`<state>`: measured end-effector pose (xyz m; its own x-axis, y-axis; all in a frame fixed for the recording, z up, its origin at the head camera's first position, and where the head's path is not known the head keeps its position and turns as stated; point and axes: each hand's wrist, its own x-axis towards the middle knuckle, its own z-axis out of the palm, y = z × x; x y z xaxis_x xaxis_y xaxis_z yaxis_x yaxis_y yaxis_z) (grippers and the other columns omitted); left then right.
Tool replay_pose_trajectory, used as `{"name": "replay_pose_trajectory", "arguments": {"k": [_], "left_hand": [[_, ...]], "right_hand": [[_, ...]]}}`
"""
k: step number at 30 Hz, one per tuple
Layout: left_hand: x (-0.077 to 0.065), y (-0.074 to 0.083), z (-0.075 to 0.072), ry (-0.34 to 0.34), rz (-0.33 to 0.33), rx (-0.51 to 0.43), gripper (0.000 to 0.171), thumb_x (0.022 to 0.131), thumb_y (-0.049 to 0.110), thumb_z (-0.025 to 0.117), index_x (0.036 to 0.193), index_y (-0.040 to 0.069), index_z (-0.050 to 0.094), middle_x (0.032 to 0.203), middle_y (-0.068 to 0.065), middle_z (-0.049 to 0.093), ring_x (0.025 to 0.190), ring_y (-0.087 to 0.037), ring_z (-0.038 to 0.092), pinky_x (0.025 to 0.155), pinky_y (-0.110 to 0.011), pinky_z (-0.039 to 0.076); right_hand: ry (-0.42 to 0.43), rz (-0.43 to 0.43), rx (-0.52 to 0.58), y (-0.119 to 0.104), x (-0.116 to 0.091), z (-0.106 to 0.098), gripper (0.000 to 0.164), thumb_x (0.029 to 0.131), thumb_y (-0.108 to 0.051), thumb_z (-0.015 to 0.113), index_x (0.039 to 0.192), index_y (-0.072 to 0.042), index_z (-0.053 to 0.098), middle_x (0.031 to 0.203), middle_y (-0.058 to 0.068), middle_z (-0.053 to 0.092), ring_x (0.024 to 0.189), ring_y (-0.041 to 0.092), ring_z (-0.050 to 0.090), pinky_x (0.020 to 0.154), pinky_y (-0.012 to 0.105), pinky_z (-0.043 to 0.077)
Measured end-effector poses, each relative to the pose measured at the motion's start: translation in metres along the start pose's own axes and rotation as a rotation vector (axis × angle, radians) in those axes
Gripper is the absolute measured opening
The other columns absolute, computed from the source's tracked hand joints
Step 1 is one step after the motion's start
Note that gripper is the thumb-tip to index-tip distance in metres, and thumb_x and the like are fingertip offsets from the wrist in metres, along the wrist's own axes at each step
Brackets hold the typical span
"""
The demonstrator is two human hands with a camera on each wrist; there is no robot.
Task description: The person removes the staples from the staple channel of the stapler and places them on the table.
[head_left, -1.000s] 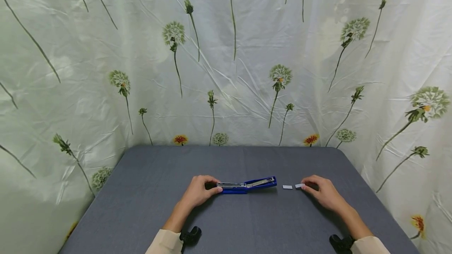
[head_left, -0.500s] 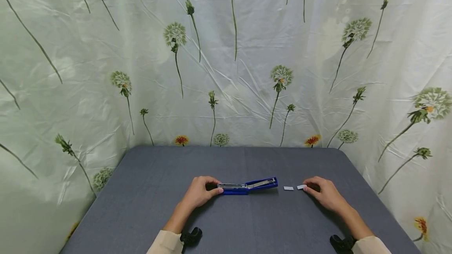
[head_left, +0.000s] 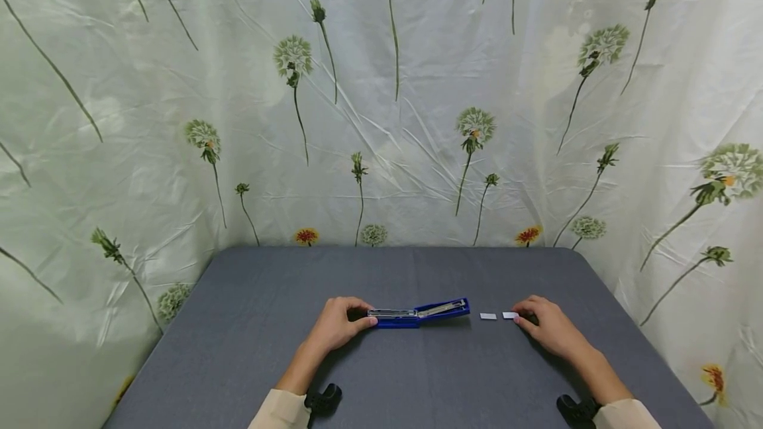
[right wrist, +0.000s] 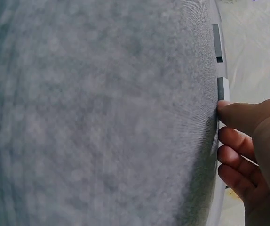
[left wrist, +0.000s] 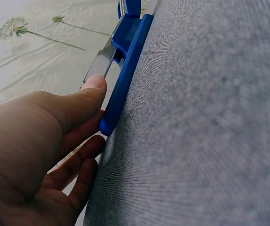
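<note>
A blue stapler [head_left: 398,323] lies on the grey table with its top swung back to the right, baring the metal magazine. My left hand [head_left: 341,324] grips its left end between thumb and fingers; in the left wrist view the thumb [left wrist: 95,83] presses on the metal part above the blue base [left wrist: 125,84]. Off the stapler's right end lies one small silver strip of staples [head_left: 488,316]. My right hand [head_left: 547,324] pinches a second staple strip [head_left: 509,315] by its right end, low at the table. In the right wrist view this strip [right wrist: 221,88] stands out beyond the thumb tip.
The grey cloth-covered table [head_left: 298,270] ends at the back against a pale curtain [head_left: 250,85] printed with dandelions. Black wrist straps [head_left: 322,400] sit at both sleeves.
The staple strip in my right hand has turned from slanted to nearly level, in line with the other strip. My left hand and the stapler stay put.
</note>
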<state>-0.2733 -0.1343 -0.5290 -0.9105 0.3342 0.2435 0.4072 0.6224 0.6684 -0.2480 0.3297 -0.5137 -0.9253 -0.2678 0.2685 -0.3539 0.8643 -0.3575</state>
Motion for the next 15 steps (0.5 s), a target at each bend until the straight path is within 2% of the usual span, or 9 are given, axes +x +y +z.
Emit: {"name": "replay_pose_trajectory", "arguments": {"k": [7, 15], "left_hand": [[-0.0002, 0.0015, -0.0006, 0.006, 0.003, -0.008, 0.015, 0.089, 0.034, 0.082, 0.101, 0.026, 0.081, 0.103, 0.007, 0.078, 0.105, -0.018, 0.072, 0.096, -0.046, 0.055], [-0.0003, 0.0008, 0.0006, 0.007, 0.003, -0.003, 0.016, 0.089, 0.035, 0.082, 0.102, 0.026, 0.081, 0.103, 0.009, 0.078, 0.105, -0.017, 0.072, 0.097, -0.046, 0.054]], "right_hand": [[0.007, -0.020, -0.043, 0.0000, -0.0006, 0.0008, 0.013, 0.090, -0.013, 0.078, 0.103, -0.013, 0.080, 0.095, -0.005, 0.069, 0.090, 0.021, 0.067, 0.079, 0.044, 0.055], [0.007, -0.015, -0.041, 0.0003, -0.0017, 0.0007, 0.016, 0.090, -0.015, 0.078, 0.106, -0.011, 0.081, 0.097, -0.003, 0.070, 0.091, 0.022, 0.068, 0.079, 0.045, 0.055]]}}
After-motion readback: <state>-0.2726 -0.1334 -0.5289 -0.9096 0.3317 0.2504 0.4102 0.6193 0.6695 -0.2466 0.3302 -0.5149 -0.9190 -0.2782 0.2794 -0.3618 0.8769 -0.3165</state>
